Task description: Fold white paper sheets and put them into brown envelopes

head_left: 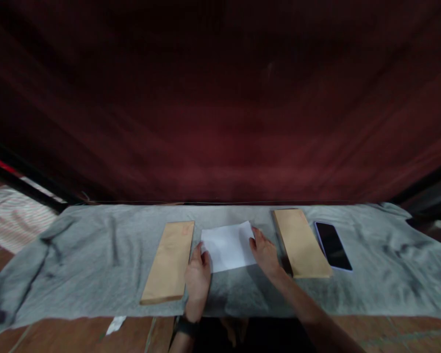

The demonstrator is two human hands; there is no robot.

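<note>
Between my two hands is a white sheet of paper, held by its short sides above the grey cloth. My left hand grips the left edge, with the thumb and fingers closed on it. At the opposite edge, my right hand pinches the paper the same way. Left of the sheet lies a stack of brown envelopes with a faint reddish mark near its far end. Another brown envelope stack lies just right of my right hand.
A phone with a purple edge lies right of the right stack. Grey cloth covers the table. Behind it hangs a dark red curtain. A white scrap is on the tiled floor below the front edge.
</note>
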